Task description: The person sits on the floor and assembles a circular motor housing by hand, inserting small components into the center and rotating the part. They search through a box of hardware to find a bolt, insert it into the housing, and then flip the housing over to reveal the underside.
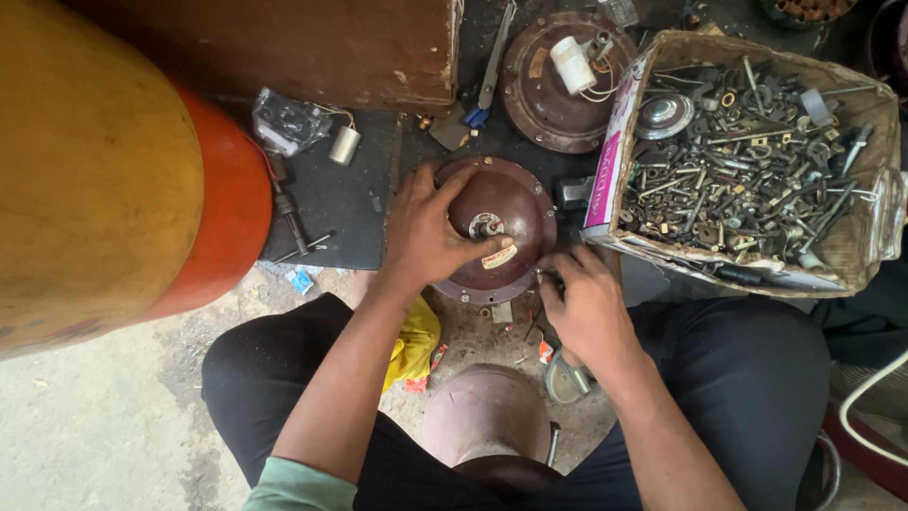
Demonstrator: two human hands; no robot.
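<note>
A round dark brown motor housing [515, 203] with a metal shaft at its centre lies on the black mat in front of me. My left hand [430, 227] rests on its top and left side, thumb pressed near the shaft and a small label. My right hand [586, 303] is at the housing's lower right rim, fingers pinched on a small dark part or tool that I cannot make out. A second brown housing half [482, 412] sits between my knees.
A cardboard box [605, 161] full of bolts, nuts and screws stands at the right. Another round motor plate [544, 104] with a white capacitor lies behind. A large orange-yellow cylinder [123, 180] fills the left. A screwdriver [288, 213], a small metal capacitor [344, 145] and a wooden box [312, 47] lie around the mat.
</note>
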